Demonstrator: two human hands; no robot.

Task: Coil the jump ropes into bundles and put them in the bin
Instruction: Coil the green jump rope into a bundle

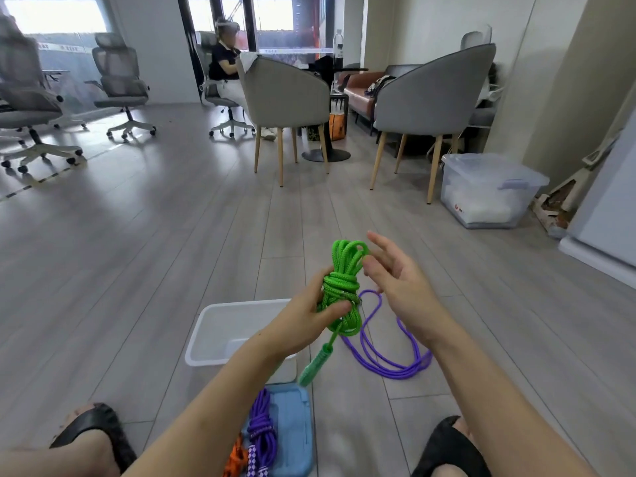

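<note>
- White bin [220, 325] on floor at left, open, seemingly nothing in it; sits just beyond blue tray [296, 428] holding a purple bundle [263, 428] and an orange bundle [235, 459].
- Left hand [306, 315] gripping green jump rope [339, 290] mid-bundle, coils wrapped and cinched, handle [311, 364] dangling below.
- Right hand [399, 284] just beside the top loops, fingers spread, holding nothing.
- Step, probably: green bundle finished. Next: drop into bin at left.
- Loose purple rope [389, 352] on floor at right, uncoiled, likely next.
</note>
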